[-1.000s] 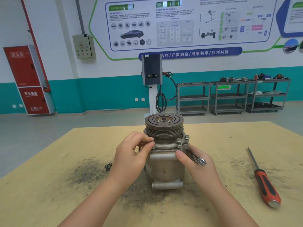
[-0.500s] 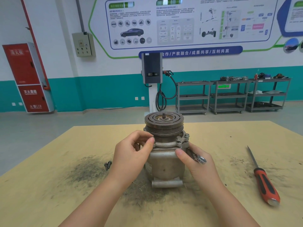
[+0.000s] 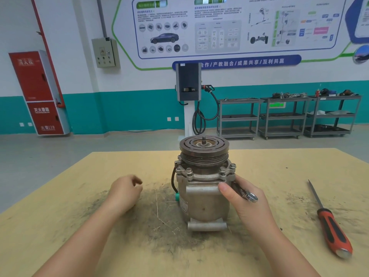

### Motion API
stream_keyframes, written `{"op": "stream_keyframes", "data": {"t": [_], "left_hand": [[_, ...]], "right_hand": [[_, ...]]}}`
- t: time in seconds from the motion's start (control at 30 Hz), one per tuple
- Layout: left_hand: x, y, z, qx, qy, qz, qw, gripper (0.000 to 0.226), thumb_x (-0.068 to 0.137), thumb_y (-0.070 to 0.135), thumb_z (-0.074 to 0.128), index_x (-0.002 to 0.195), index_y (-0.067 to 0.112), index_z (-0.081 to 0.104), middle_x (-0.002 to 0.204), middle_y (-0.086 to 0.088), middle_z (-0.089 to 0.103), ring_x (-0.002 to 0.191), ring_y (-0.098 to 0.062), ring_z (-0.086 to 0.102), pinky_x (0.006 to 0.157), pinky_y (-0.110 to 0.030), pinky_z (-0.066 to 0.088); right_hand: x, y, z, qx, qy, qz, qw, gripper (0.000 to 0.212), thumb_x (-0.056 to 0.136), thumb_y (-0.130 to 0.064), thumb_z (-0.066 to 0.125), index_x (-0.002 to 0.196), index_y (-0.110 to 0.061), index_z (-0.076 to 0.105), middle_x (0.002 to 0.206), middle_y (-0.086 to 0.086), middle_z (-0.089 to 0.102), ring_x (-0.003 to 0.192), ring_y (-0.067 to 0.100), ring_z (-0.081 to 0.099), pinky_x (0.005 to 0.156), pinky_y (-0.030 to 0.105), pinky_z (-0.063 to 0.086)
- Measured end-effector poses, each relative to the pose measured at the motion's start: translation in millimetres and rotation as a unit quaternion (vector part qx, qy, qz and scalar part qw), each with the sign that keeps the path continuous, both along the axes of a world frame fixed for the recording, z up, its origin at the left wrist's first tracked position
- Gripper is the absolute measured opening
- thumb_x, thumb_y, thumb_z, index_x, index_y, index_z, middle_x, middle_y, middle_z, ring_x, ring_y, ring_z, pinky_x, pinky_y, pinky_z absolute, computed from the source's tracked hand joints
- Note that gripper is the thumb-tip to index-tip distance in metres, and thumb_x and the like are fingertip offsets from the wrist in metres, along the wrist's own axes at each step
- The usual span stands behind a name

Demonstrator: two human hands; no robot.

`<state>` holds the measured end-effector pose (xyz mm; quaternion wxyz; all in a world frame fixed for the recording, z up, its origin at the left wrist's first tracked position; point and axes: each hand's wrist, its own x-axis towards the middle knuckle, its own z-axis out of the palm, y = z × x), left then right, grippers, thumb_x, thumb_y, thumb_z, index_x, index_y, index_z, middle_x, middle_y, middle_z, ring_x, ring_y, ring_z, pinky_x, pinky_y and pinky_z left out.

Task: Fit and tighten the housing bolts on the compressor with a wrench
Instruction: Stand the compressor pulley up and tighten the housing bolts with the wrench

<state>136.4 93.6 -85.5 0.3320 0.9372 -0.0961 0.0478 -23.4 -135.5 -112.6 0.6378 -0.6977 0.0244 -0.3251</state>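
The metal compressor (image 3: 202, 200) stands upright on the wooden table (image 3: 60, 226), pulley end up. Several bolts (image 3: 222, 170) sit in its housing flange. My right hand (image 3: 247, 204) rests against the compressor's right side with the thumb on the body, and its fingers grip a small steel wrench (image 3: 250, 196) whose ring end sticks out toward me. My left hand (image 3: 124, 193) hovers low over the table to the left of the compressor, blurred, fingers loosely curled, nothing visible in it. The loose bolts seen earlier on the table are hidden under it.
A screwdriver (image 3: 332, 228) with a red and black handle lies on the table at the right. Dark grime and bits of debris (image 3: 165, 226) cover the tabletop around the compressor. Beyond the table are open floor, a charging post and shelving carts.
My left hand has left the compressor's flange and moved left and down to the tabletop where the loose bolts lay. My right hand and the wrench stay put.
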Motion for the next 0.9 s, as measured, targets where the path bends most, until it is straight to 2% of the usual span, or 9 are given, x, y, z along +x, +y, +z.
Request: {"op": "stream_keyframes", "data": {"t": [0.03,0.1,0.2,0.33,0.4,0.5,0.6,0.77,0.9], "left_hand": [[11,6,-9,0.073,0.028,0.001,0.997,0.025,0.099,0.016,0.058,0.124,0.011,0.064,0.127,-0.011,0.064,0.11,-0.028,0.061,0.091,-0.031,0.046],[23,13,-27,0.135,0.045,-0.005,0.99,0.029,0.097,0.021,0.063,0.125,0.011,0.066,0.119,-0.007,0.066,0.107,-0.023,0.06,0.086,-0.026,0.043],[29,17,-42,0.105,0.007,0.008,0.994,0.018,0.096,0.02,0.065,0.111,0.013,0.073,0.106,-0.004,0.07,0.09,-0.018,0.056,0.076,-0.024,0.038],[21,14,-38,0.067,-0.028,0.013,0.997,0.009,0.096,0.02,0.066,0.092,0.019,0.073,0.099,-0.003,0.073,0.102,-0.024,0.059,0.082,-0.03,0.044],[11,9,-25,-0.033,-0.066,-0.004,0.997,0.015,0.095,0.02,0.067,0.08,0.022,0.071,0.086,0.007,0.071,0.099,-0.019,0.064,0.081,-0.029,0.047],[-18,-5,10,-0.253,-0.128,-0.067,0.957,0.016,0.091,0.018,0.072,0.079,0.028,0.073,0.074,0.015,0.072,0.077,0.004,0.065,0.066,-0.004,0.044],[-48,-23,34,-0.356,-0.158,-0.151,0.909,0.017,0.086,0.015,0.076,0.08,0.03,0.075,0.078,0.015,0.074,0.075,0.003,0.067,0.065,-0.007,0.049],[-63,-38,38,-0.294,-0.218,-0.166,0.915,0.027,0.082,0.011,0.079,0.074,0.036,0.071,0.075,0.017,0.072,0.076,0.002,0.067,0.069,-0.005,0.047],[-60,-39,37,-0.246,-0.295,-0.168,0.908,0.024,0.081,0.008,0.08,0.076,0.029,0.071,0.077,0.014,0.07,0.077,0.0,0.064,0.072,-0.005,0.045]], "right_hand": [[0,-1,0,-0.001,0.002,-0.001,1.0,0.04,0.066,-0.053,0.071,0.099,-0.03,0.075,0.098,-0.016,0.074,0.09,-0.004,0.065,0.07,0.006,0.046],[0,-2,0,-0.008,0.007,0.002,1.0,0.041,0.07,-0.051,0.076,0.105,-0.03,0.073,0.102,-0.016,0.073,0.095,-0.003,0.065,0.072,0.008,0.046],[0,-2,-1,-0.015,0.014,0.005,1.0,0.041,0.073,-0.051,0.078,0.109,-0.032,0.072,0.105,-0.016,0.073,0.099,-0.002,0.065,0.075,0.012,0.048],[0,-2,0,-0.015,0.01,0.003,1.0,0.036,0.073,-0.052,0.075,0.106,-0.035,0.073,0.104,-0.017,0.073,0.097,-0.001,0.065,0.073,0.007,0.046],[-1,-1,1,-0.017,0.007,0.01,1.0,0.034,0.074,-0.052,0.077,0.105,-0.04,0.073,0.105,-0.017,0.073,0.098,-0.002,0.066,0.074,0.008,0.047],[-1,0,3,-0.025,0.004,0.011,1.0,0.037,0.068,-0.056,0.07,0.103,-0.045,0.071,0.104,-0.018,0.073,0.097,-0.004,0.066,0.075,0.007,0.047],[-1,-1,3,-0.035,0.004,0.007,0.999,0.037,0.067,-0.059,0.067,0.102,-0.046,0.071,0.102,-0.02,0.073,0.093,-0.008,0.065,0.073,0.005,0.045],[-2,0,3,-0.034,0.001,0.011,0.999,0.033,0.069,-0.056,0.07,0.102,-0.05,0.07,0.104,-0.02,0.072,0.097,-0.004,0.065,0.073,0.005,0.045],[-1,-1,3,-0.027,0.001,0.014,1.0,0.029,0.073,-0.047,0.071,0.103,-0.05,0.07,0.105,-0.021,0.072,0.099,-0.005,0.065,0.075,0.005,0.046]]}}
